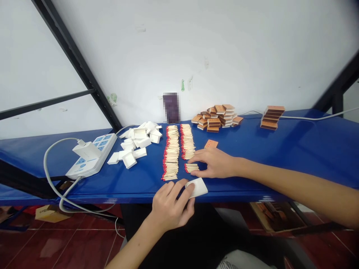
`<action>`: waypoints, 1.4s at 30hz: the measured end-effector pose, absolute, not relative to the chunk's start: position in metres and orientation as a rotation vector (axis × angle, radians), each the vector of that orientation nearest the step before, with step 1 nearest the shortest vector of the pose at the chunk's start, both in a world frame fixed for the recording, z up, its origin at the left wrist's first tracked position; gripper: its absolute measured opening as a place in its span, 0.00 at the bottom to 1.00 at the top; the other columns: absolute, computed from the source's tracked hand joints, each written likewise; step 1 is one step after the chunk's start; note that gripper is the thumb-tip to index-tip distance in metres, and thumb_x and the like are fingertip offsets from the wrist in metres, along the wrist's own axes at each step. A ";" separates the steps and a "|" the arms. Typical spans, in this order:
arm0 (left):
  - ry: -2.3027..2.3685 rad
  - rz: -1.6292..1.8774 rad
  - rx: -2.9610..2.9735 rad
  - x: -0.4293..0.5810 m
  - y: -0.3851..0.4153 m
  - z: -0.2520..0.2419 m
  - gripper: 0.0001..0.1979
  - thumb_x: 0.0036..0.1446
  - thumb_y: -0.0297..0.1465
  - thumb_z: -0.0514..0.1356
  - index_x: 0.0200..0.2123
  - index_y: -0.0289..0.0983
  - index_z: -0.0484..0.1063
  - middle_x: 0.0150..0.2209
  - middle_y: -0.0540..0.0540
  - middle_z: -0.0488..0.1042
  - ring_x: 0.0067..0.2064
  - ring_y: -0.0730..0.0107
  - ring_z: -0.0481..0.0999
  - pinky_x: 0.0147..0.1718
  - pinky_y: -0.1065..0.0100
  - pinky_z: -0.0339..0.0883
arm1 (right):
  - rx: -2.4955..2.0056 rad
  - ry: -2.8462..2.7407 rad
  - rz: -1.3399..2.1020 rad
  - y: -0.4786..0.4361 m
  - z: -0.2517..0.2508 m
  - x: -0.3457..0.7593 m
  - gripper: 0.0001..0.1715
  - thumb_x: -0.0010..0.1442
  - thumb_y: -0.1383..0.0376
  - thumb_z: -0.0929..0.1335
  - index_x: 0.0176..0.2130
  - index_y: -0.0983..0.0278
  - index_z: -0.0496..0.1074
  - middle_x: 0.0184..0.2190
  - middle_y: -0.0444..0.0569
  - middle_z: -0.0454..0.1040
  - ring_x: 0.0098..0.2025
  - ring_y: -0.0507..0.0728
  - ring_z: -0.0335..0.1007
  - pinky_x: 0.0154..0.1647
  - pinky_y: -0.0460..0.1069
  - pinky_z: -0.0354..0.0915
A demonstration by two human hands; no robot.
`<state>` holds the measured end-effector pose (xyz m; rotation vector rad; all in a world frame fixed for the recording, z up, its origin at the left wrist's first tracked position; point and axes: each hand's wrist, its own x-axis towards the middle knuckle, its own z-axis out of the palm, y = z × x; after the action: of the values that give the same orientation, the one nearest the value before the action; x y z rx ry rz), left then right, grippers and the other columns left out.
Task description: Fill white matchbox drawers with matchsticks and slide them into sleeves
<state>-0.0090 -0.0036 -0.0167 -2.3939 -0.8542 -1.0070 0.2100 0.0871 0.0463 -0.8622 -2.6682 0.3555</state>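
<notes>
My left hand (175, 205) grips a white matchbox tray (199, 187) at the front edge of the blue table. Just beyond it, my right hand (214, 163) has thumb and fingers on either side of a small bunch of matches (192, 168), red heads pointing left. Two long rows of matches lie beside it: a longer left row (171, 151) and a right row (187, 142). An orange matchbox sleeve (211, 144) lies flat behind my right hand, partly covered by it.
Loose white trays (138, 140) are heaped at left, near a white power strip (98, 157) with cables. Matchboxes (217, 117) are piled at the back right, and a stack of them (272, 117) stands farther right. A dark pixelated object (171, 108) leans on the wall.
</notes>
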 end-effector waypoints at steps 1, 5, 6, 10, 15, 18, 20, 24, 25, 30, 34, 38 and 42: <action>-0.854 -1.006 -2.395 -0.009 -0.004 -0.017 0.15 0.57 0.27 0.58 0.48 0.33 0.73 0.44 0.38 0.78 0.34 0.60 0.72 0.31 0.62 0.68 | -0.866 -2.680 0.350 0.087 0.046 0.210 0.18 0.62 0.55 0.68 0.43 0.65 0.78 0.37 0.51 0.78 0.38 0.57 0.72 0.37 0.49 0.61; -0.854 -1.010 -2.392 -0.009 -0.004 -0.018 0.15 0.57 0.28 0.58 0.48 0.34 0.73 0.44 0.38 0.78 0.34 0.60 0.72 0.31 0.62 0.68 | -0.866 -2.705 0.345 0.086 0.047 0.209 0.16 0.65 0.56 0.66 0.40 0.63 0.79 0.34 0.49 0.76 0.35 0.55 0.69 0.34 0.48 0.59; -0.856 -1.010 -2.393 -0.009 -0.004 -0.018 0.15 0.57 0.28 0.58 0.48 0.34 0.73 0.44 0.38 0.78 0.34 0.60 0.72 0.31 0.62 0.68 | -0.862 -2.702 0.350 0.086 0.048 0.209 0.17 0.65 0.56 0.65 0.41 0.63 0.79 0.34 0.50 0.76 0.35 0.55 0.69 0.33 0.48 0.58; -0.857 -1.008 -2.397 -0.010 -0.003 -0.018 0.15 0.57 0.28 0.58 0.48 0.33 0.73 0.44 0.38 0.78 0.34 0.60 0.72 0.31 0.62 0.68 | -0.841 -2.694 0.391 0.087 0.047 0.209 0.17 0.66 0.57 0.65 0.43 0.63 0.79 0.34 0.50 0.77 0.35 0.54 0.70 0.34 0.48 0.59; -0.853 -1.005 -2.396 -0.009 -0.003 -0.017 0.15 0.58 0.28 0.58 0.48 0.33 0.73 0.44 0.38 0.77 0.34 0.60 0.72 0.31 0.62 0.68 | -0.820 -2.679 0.440 0.089 0.045 0.208 0.15 0.66 0.61 0.65 0.43 0.64 0.79 0.36 0.49 0.79 0.34 0.53 0.71 0.35 0.47 0.61; -0.853 -1.004 -2.389 -0.009 -0.003 -0.017 0.14 0.58 0.28 0.57 0.48 0.34 0.73 0.43 0.39 0.78 0.34 0.61 0.72 0.31 0.63 0.68 | -0.807 -2.669 0.461 0.089 0.045 0.208 0.13 0.66 0.63 0.65 0.43 0.64 0.79 0.37 0.49 0.80 0.35 0.53 0.72 0.36 0.47 0.62; -0.858 -1.003 -2.387 -0.009 -0.004 -0.016 0.14 0.58 0.28 0.57 0.48 0.34 0.73 0.43 0.39 0.78 0.33 0.62 0.72 0.31 0.63 0.68 | -0.799 -2.667 0.462 0.089 0.045 0.208 0.13 0.66 0.63 0.65 0.42 0.64 0.79 0.37 0.49 0.79 0.35 0.53 0.72 0.36 0.48 0.62; -0.865 -1.005 -2.385 -0.009 -0.004 -0.016 0.14 0.58 0.28 0.58 0.47 0.34 0.73 0.43 0.39 0.78 0.33 0.62 0.72 0.31 0.63 0.68 | -0.776 -2.663 0.451 0.089 0.046 0.208 0.14 0.67 0.62 0.65 0.41 0.65 0.78 0.37 0.51 0.78 0.37 0.55 0.71 0.36 0.48 0.63; -0.865 -1.006 -2.384 -0.009 -0.003 -0.016 0.14 0.58 0.28 0.58 0.47 0.34 0.73 0.43 0.39 0.78 0.33 0.62 0.72 0.31 0.63 0.68 | -0.774 -2.664 0.456 0.089 0.046 0.209 0.14 0.67 0.62 0.64 0.41 0.65 0.78 0.37 0.51 0.77 0.37 0.55 0.71 0.37 0.49 0.63; -0.859 -1.002 -2.391 -0.010 -0.003 -0.018 0.15 0.57 0.28 0.58 0.48 0.34 0.73 0.44 0.39 0.78 0.34 0.60 0.71 0.31 0.62 0.68 | -0.817 -2.697 0.494 0.088 0.047 0.211 0.16 0.69 0.58 0.63 0.42 0.65 0.75 0.36 0.50 0.78 0.37 0.56 0.72 0.37 0.49 0.61; -0.860 -1.000 -2.400 -0.009 -0.004 -0.018 0.15 0.57 0.28 0.59 0.48 0.33 0.73 0.44 0.38 0.78 0.34 0.60 0.71 0.31 0.62 0.68 | -0.871 -2.726 0.504 0.087 0.047 0.211 0.16 0.70 0.57 0.62 0.41 0.64 0.74 0.31 0.48 0.77 0.30 0.54 0.70 0.32 0.48 0.58; -0.857 -0.999 -2.391 -0.009 -0.004 -0.016 0.15 0.58 0.28 0.58 0.48 0.34 0.73 0.44 0.39 0.78 0.34 0.60 0.71 0.31 0.62 0.68 | -0.808 -2.694 0.463 0.086 0.045 0.211 0.15 0.69 0.59 0.63 0.41 0.65 0.74 0.34 0.50 0.75 0.34 0.54 0.70 0.36 0.48 0.61; -0.867 -0.979 -2.399 -0.009 -0.004 -0.014 0.15 0.59 0.28 0.57 0.49 0.34 0.72 0.44 0.39 0.78 0.34 0.62 0.72 0.31 0.63 0.69 | -0.735 -2.683 0.388 0.087 0.044 0.212 0.14 0.69 0.61 0.62 0.42 0.66 0.74 0.42 0.54 0.71 0.41 0.56 0.69 0.42 0.51 0.64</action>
<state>-0.0091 -0.0037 -0.0141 -2.3994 -0.8675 -0.9794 0.2122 0.0872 0.0444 -0.7350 -2.6834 0.3875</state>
